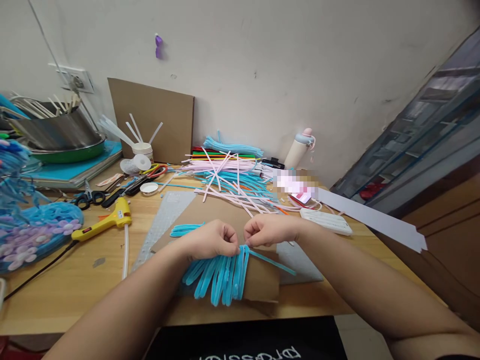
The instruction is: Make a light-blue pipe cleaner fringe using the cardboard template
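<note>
Near edge of the bench (pixel 150 312): blue loops (pixel 239 277) lie over cardboard (pixel 263 277), left hand (pixel 217 239) pinching their gathered top in a narrow grip, right hand (pixel 269 230) narrow too, contents unclear; uneven pulling could, I judge, splay the row.

A hand could pass over the bare wooden tabletop (pixel 90 285) between the left forearm (pixel 135 305) and yellow hot-glue gun (pixel 105 222), while heaped pipe cleaners (pixel 240 176) and 1 pink-capped bottle (pixel 295 152) obstruct the wall (pixel 232 100) side.
</note>
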{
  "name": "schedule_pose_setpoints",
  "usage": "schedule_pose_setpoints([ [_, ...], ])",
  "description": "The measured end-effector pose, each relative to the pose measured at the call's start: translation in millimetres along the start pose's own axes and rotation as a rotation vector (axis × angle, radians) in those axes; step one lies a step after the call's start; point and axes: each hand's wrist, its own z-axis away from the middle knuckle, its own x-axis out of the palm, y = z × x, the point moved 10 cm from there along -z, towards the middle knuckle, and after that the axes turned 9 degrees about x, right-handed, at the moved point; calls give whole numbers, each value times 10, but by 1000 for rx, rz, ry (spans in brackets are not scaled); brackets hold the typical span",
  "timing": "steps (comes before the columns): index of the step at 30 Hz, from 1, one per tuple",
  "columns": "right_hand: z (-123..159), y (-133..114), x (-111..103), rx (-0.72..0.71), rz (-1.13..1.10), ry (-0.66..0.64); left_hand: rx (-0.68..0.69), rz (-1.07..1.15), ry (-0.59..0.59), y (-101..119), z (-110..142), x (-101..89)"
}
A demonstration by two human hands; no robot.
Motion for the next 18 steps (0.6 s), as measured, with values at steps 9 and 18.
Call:
schedule_pose_setpoints([
  [9,262,-269,-219,-52,432,501,-45,-82,108,-40,-10,-125],
  [18,350,-383,-177,-81,566,595,-50,-90,132,-32,-3,-159],
])
